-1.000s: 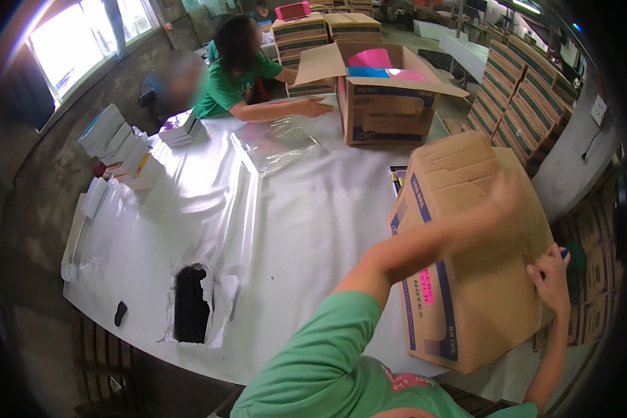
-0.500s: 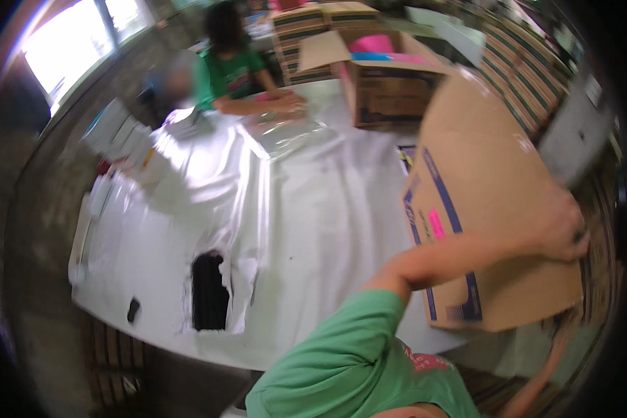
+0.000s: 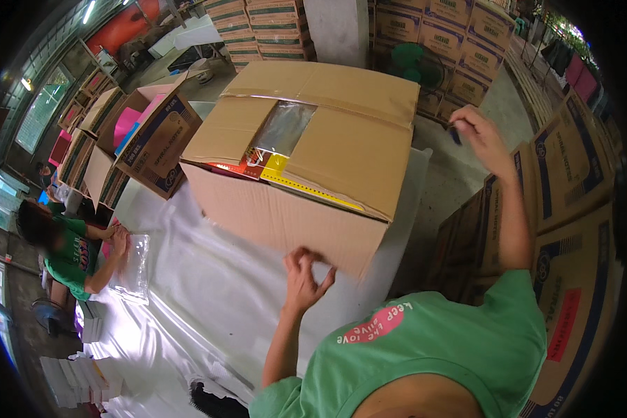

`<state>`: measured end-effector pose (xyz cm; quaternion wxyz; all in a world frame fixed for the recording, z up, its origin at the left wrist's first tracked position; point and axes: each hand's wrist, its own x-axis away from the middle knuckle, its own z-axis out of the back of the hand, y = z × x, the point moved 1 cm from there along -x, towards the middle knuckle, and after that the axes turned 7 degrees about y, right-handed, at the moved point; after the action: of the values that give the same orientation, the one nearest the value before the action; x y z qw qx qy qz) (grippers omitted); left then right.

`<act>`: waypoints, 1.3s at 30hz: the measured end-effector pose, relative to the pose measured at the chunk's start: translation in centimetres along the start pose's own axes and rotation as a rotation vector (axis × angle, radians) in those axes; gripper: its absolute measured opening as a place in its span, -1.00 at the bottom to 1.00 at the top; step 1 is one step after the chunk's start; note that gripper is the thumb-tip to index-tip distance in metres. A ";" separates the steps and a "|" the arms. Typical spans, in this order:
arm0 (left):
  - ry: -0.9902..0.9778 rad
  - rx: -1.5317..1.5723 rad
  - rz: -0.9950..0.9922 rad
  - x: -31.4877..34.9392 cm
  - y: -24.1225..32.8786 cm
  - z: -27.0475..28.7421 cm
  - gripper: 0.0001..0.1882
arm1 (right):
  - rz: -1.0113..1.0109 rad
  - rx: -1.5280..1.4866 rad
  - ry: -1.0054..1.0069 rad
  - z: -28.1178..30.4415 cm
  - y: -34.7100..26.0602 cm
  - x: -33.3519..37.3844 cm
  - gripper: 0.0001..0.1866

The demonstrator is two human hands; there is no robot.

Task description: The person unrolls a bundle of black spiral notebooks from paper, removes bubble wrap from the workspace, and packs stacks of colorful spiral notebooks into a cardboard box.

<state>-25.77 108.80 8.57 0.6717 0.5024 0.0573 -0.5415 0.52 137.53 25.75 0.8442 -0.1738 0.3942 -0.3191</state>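
My left hand (image 3: 305, 280) is nearest the job: fingers half curled with a narrow gap to the thumb, just by the lower edge of the plain near panel (image 3: 285, 209) of the cardboard box (image 3: 355, 150); motion blur there, so I can't tell whether it touches. My right hand (image 3: 482, 143) is up and off to the right, well apart from the box, fingers closed on a small dark blue tool (image 3: 455, 134).

The box sits on the table's white cover (image 3: 188, 279), straight ahead of my left hand and leftward of my right one; long axis seems to run left to right – right end swung slightly nearer me; the slot between its left and right flaps points away from me, leaning right at the far end, with clear plastic (image 3: 287, 127) and red and yellow contents (image 3: 275, 166) showing.

Further out: open carton (image 3: 161, 150) left of the box; a co-worker (image 3: 70, 247) beyond the table's left side – hands at a clear sheet (image 3: 134, 275); stacked cartons (image 3: 571, 164) to my right.
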 end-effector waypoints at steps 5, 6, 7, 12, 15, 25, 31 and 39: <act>-0.675 -0.171 -0.084 -8.1 -0.1 2.3 -0.79 | 0.332 0.229 0.517 -5.3 -0.9 3.0 -0.81; -0.579 0.018 -0.018 -10.0 0.7 3.8 -0.81 | 0.356 0.261 0.585 -5.9 -0.7 3.2 -0.80; -0.478 0.198 0.052 -11.8 2.1 5.0 -0.83 | 0.379 0.283 0.653 -6.3 -0.5 3.2 -0.80; -0.148 -0.189 -0.462 -23.1 9.0 -0.1 -0.61 | 0.435 0.335 0.703 -7.9 1.5 3.0 -0.81; -0.322 -0.275 -0.723 -25.8 10.5 -6.3 -0.46 | 0.474 0.328 0.720 -8.2 1.9 2.5 -0.81; -0.327 -0.401 -1.104 -25.2 9.9 -12.0 -0.68 | 0.621 0.317 0.652 -7.9 2.4 1.6 -0.84; -0.225 -0.307 -0.999 -26.2 11.2 -10.5 -0.60 | 0.691 0.420 0.596 -7.7 2.2 1.1 -0.87; -0.018 -0.211 -1.247 -27.3 10.9 -10.7 -0.76 | 0.711 0.475 0.628 -8.2 2.4 0.6 -0.88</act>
<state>-23.35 133.96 27.00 0.2763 0.3010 0.3868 -0.8267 -4.56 138.56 18.93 0.7576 0.2708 0.5794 -0.1304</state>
